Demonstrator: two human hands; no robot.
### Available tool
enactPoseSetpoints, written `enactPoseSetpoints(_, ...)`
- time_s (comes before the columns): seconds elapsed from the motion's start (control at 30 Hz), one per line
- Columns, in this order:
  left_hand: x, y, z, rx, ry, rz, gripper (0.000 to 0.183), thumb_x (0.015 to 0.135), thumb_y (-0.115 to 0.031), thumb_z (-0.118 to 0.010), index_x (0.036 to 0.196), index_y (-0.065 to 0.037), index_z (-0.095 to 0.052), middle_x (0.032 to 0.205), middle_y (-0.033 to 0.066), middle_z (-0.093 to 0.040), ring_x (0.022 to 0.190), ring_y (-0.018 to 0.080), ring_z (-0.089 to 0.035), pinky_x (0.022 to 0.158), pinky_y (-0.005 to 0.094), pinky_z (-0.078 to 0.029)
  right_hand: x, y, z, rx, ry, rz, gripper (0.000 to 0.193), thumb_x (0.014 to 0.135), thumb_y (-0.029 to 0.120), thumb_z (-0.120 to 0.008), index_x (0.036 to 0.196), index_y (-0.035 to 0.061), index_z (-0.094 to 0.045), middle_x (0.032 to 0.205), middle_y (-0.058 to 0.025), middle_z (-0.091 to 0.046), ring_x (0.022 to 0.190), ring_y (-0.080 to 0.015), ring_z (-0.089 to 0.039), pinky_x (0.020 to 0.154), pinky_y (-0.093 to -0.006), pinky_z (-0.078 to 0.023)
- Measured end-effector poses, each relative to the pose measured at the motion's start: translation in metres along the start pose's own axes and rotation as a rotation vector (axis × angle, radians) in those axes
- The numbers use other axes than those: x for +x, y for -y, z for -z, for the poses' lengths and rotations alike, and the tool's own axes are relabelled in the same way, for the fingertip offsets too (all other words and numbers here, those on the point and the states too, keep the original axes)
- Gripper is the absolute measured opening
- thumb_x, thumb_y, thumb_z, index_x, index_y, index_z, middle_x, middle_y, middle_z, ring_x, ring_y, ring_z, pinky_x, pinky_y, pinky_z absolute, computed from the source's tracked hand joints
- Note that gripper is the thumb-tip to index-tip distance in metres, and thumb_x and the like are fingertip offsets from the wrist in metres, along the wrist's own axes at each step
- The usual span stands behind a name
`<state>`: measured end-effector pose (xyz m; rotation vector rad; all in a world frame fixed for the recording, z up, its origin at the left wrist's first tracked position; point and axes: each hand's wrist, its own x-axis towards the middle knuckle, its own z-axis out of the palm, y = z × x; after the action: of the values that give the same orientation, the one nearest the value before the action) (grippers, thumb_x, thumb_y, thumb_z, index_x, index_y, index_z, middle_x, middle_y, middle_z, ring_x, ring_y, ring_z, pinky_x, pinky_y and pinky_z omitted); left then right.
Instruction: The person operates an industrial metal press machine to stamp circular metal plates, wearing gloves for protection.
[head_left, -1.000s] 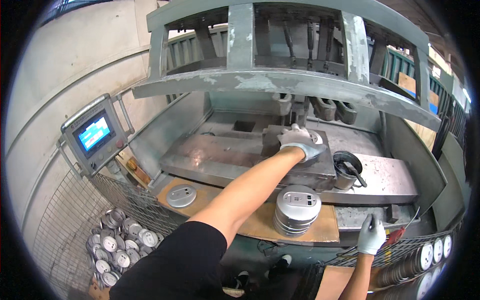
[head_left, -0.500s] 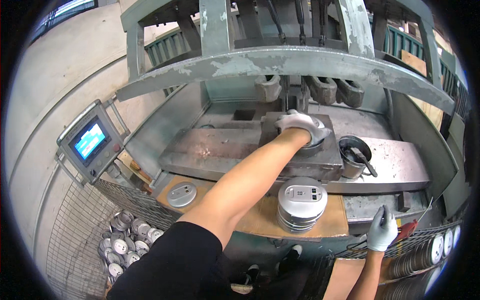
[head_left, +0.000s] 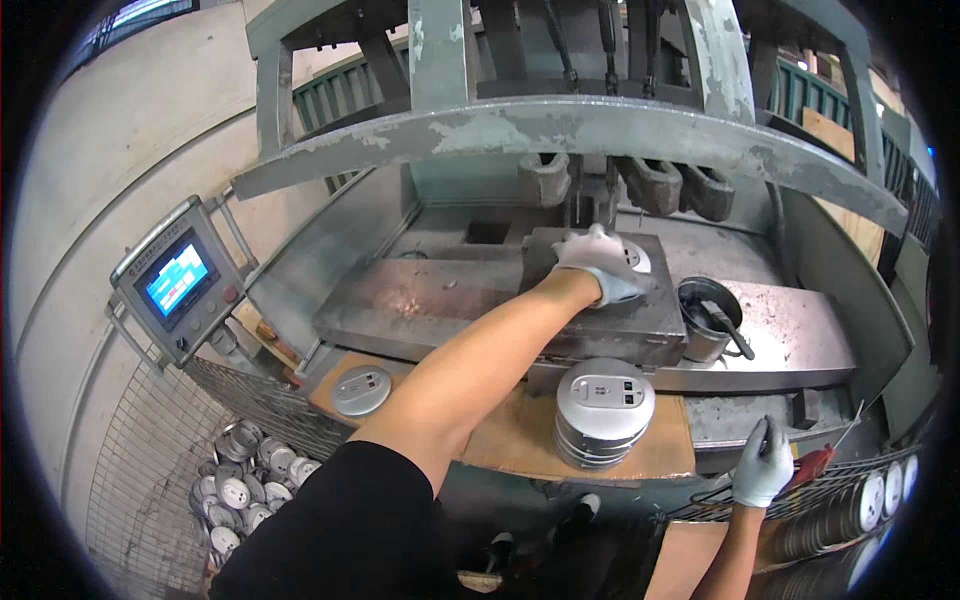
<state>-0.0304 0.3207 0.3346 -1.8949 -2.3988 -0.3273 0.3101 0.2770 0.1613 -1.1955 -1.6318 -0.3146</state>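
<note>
My left hand [head_left: 598,268], in a whitish glove with a grey palm, reaches across to a dark metal block [head_left: 640,330] under the machine. Its fingers curl over a round silvery metal disc [head_left: 637,257], which shows at the hand's right side and is partly covered. My right hand [head_left: 762,468], gloved too, is held low at the right with its fingers curled in, and I see nothing in them. Beside it lies a red-handled tool [head_left: 812,464], apart from the fingers. In front of the block stands a stack of oval silvery discs [head_left: 603,410]; a single disc [head_left: 361,390] lies farther left.
A metal pot [head_left: 706,345] with a dark-handled brush sits right of the block. Overhead runs a worn green-grey machine beam [head_left: 560,130]. At left are a control panel [head_left: 180,280] and a wire bin [head_left: 130,480] holding many discs. More discs stand in rows [head_left: 835,520] at lower right.
My left hand has slid slightly left and toward me over the disc, uncovering more of its right side. My right hand stays nearly in place.
</note>
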Motion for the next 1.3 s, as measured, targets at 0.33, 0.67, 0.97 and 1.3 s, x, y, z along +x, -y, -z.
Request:
enactPoseSetpoints(0.33,-0.003,-0.009,-0.003,-0.056,-0.01,0.101,0.094,0.066,-0.075,-0.059,0.13,-0.007,-0.055,0.134,0.0176,-0.05,0.12,0.042,-0.05,0.101,0.0509,-0.04,0.002,0.004,-0.004,-0.037,0.021,-0.015,0.01,0.085,0.01,-0.064,0.093,0.0054,-0.068,0.082,-0.0142,-0.067,0.069,-0.0321,-0.064,0.062,-0.0389,-0.051)
enactPoseSetpoints(0.67,0.0,0.018,-0.008,-0.032,0.016,-0.109,0.096,0.068,-0.081,-0.052,0.137,-0.014,-0.048,0.141,0.0172,-0.043,0.128,0.0421,-0.042,0.104,0.0519,-0.037,0.01,0.007,-0.003,-0.067,0.121,-0.154,0.02,0.083,0.019,-0.068,0.099,0.0065,-0.069,0.079,-0.0133,-0.067,0.068,-0.0317,-0.065,0.063,-0.0388,-0.052)
enactPoseSetpoints(0.97,-0.105,0.116,-0.022,-0.274,-0.542,-0.333,0.046,0.087,-0.043,-0.058,0.109,-0.003,-0.063,0.116,0.018,-0.061,0.106,0.0411,-0.058,0.09,0.0485,-0.047,0.088,0.055,-0.036,-0.105,0.396,-0.012,0.081,0.072,0.021,-0.075,0.144,0.017,-0.038,0.099,-0.0219,-0.06,0.088,-0.0396,-0.06,0.076,-0.0471,-0.049)
enactPoseSetpoints(1.3,-0.237,0.217,-0.158,-0.185,-0.3,-0.031,0.033,0.085,-0.037,-0.061,0.099,-0.007,-0.068,0.113,0.0147,-0.063,0.111,0.0344,-0.056,0.094,0.0452,-0.044,0.117,0.077,-0.049,-0.039,0.112,0.244,0.02,0.09,0.02,-0.061,0.104,0.0057,-0.066,0.092,-0.0194,-0.068,0.083,-0.0347,-0.066,0.073,-0.0431,-0.052)
